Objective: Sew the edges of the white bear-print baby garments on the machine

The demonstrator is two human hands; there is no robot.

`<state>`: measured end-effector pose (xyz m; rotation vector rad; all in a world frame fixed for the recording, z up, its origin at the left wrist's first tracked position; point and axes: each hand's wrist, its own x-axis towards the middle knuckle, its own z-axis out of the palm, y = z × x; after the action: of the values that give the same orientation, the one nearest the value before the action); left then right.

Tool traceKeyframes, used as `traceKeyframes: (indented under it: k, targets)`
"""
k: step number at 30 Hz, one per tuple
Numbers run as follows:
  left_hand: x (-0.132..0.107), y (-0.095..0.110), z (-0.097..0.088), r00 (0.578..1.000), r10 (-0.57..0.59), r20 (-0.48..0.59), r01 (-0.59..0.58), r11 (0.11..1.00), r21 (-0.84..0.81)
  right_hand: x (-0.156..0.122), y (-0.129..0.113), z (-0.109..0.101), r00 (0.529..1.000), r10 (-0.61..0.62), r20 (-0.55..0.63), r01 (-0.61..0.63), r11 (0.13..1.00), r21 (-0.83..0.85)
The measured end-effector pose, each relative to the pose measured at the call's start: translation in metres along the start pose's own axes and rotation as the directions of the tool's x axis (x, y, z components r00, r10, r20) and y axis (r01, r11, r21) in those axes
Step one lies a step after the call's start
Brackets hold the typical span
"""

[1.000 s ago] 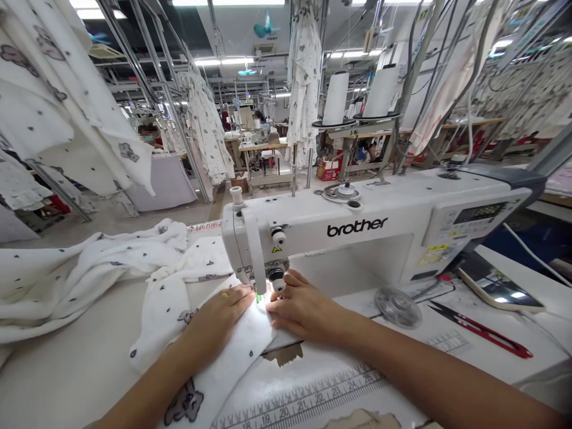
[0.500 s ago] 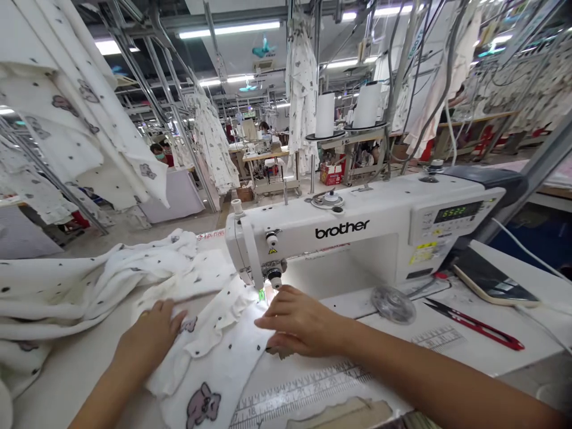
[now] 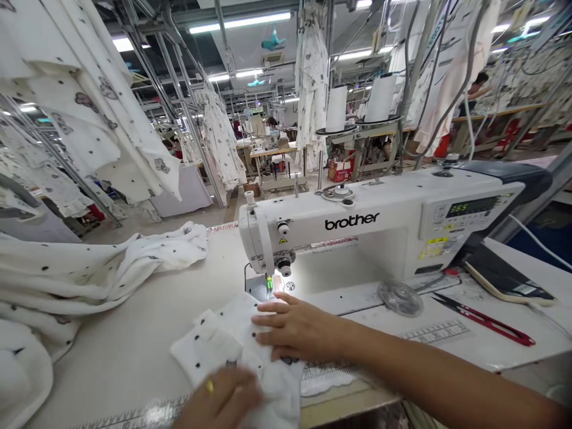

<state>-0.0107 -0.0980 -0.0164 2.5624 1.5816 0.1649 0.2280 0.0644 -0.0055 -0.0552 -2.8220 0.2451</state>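
Note:
A piece of white printed fabric (image 3: 210, 342) lies on the bed in front of the needle of a white sewing machine (image 3: 313, 229). My right hand (image 3: 299, 328) rests flat on this fabric, fingers stretched out and slightly apart, just in front of the lit presser foot (image 3: 269, 284) with its green part. At the fabric's near edge is my left hand (image 3: 223, 400), wearing a yellow ring; motion blurs its fingers, so whether they grip the cloth is unclear. The plate left of the presser foot is uncovered.
Bunched white printed fabric (image 3: 111, 268) covers the table's left side. On the right lie red-handled thread snips (image 3: 487, 319), a clear round object (image 3: 400, 298) and a phone (image 3: 509, 277). Thread cones (image 3: 336, 110) stand behind the machine. Printed cloth (image 3: 102, 101) hangs at upper left.
The fabric has shifted from beside and under the needle toward me. My left hand has moved right and nearer. My right hand has gone from curled beside the needle to flat on the cloth.

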Motion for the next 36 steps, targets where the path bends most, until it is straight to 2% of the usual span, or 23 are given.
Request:
traceKeyframes:
  k: [2,3,5,7,11,14,17,21,26,33,36]
  targets:
    - [0.023,-0.001,0.007,0.99,0.086,-0.113,-0.074,0.992,0.107,0.001,0.002,-0.002,0.999,0.038,-0.037,-0.041,0.996,-0.08]
    - [0.032,-0.001,0.011,0.975,0.107,-0.193,-0.071,0.981,0.183,0.002,0.003,-0.003,0.997,0.057,-0.049,-0.062,0.992,-0.107]
    - [0.041,0.002,0.016,0.936,0.103,-0.338,0.006,0.952,0.307,0.002,0.005,-0.004,0.995,0.078,-0.059,-0.084,0.989,-0.122]
    - [0.044,0.006,0.013,0.922,0.053,-0.383,0.082,0.941,0.328,0.0,0.007,-0.006,0.994,0.084,-0.063,-0.09,0.992,-0.091]
    - [0.056,0.007,-0.012,0.969,-0.068,-0.236,0.119,0.972,0.205,-0.002,0.01,-0.01,0.994,0.099,-0.05,-0.098,0.995,0.02]
    - [0.075,-0.005,-0.023,0.984,-0.015,-0.176,0.028,0.997,0.073,-0.001,0.011,-0.011,0.997,0.076,-0.033,-0.074,0.995,0.073]
    - [0.092,-0.02,-0.014,0.992,0.011,-0.125,-0.011,1.0,-0.004,-0.001,0.013,-0.012,0.997,0.074,-0.024,-0.072,0.995,0.076]
    - [0.103,-0.031,0.002,0.994,-0.091,-0.062,0.088,0.995,-0.042,-0.001,0.019,-0.011,0.994,0.105,-0.035,-0.104,0.994,0.046]
    - [0.105,-0.03,-0.001,0.99,-0.141,0.011,0.142,0.988,-0.063,0.0,0.024,-0.007,0.992,0.123,-0.042,-0.119,0.99,0.074]
    - [0.104,-0.02,-0.013,0.988,-0.153,-0.035,0.151,0.987,-0.06,-0.005,0.029,-0.003,0.987,0.104,-0.125,-0.082,0.982,0.169]
    - [0.102,-0.02,-0.017,0.985,-0.151,-0.08,0.148,0.988,-0.036,-0.01,0.036,0.001,0.989,0.12,-0.089,-0.103,0.98,0.17]
